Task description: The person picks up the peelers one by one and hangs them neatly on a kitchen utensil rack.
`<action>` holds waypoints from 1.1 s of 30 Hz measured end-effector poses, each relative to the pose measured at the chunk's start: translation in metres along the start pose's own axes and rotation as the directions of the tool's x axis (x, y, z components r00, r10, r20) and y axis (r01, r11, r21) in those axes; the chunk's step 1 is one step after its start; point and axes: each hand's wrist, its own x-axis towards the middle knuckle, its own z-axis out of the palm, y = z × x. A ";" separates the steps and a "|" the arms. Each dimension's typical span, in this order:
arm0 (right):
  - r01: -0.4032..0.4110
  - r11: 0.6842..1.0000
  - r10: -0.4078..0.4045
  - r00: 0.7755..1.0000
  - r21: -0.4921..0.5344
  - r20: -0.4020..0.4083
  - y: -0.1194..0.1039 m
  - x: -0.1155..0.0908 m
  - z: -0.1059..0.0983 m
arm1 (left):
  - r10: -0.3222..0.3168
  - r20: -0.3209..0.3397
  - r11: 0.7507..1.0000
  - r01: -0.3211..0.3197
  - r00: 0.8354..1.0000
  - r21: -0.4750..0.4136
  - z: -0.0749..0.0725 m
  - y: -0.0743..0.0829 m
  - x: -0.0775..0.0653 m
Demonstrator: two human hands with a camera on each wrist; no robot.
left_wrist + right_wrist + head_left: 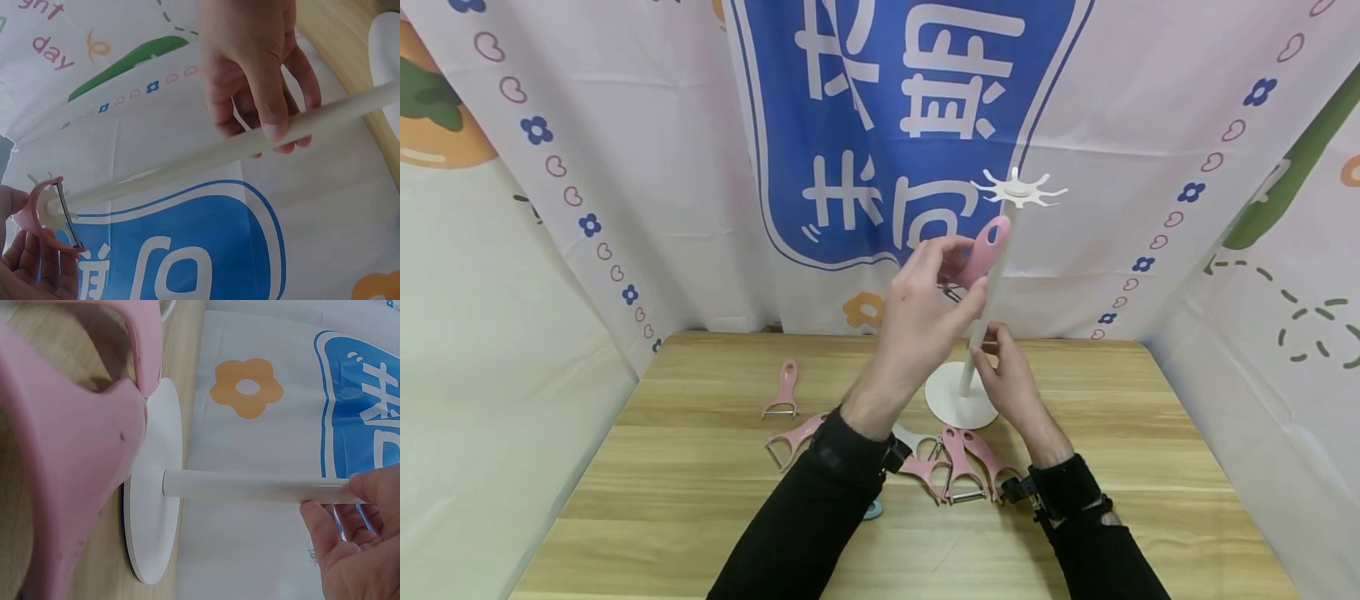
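My left hand (921,312) holds a pink peeler (983,250) by its body, up beside the white pole (992,292) of a stand. The handle with its slot points up toward the stand's star-shaped hook top (1018,190). In the left wrist view the metal blade of this peeler (69,215) faces the pole. Lower down, my right hand (1011,379) pinches the pole between thumb and fingers, a little above the round white base (951,404). The right wrist view shows that grip of the right hand (356,537) too.
On the wooden table (700,467) lie several pink peelers, one (787,390) apart at the left and another (962,467) in a cluster before the base. A white peeler (913,437) lies among them. A blue-green thing (873,509) shows past the left sleeve. A printed curtain (700,208) hangs behind.
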 end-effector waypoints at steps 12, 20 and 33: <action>-0.003 1.000 0.003 1.000 0.001 -0.010 0.004 -0.001 0.000 | -0.018 -0.062 0.999 0.016 0.998 -0.041 0.018 0.015 0.010; 0.005 1.000 -0.005 1.000 -0.026 -0.003 0.003 -0.001 0.000 | -0.023 -0.083 0.999 0.019 0.996 -0.049 0.025 0.019 0.017; -0.018 0.999 0.018 1.000 -0.032 -0.008 0.001 -0.001 0.000 | -0.049 -0.080 0.999 0.050 0.996 0.013 0.034 0.009 0.018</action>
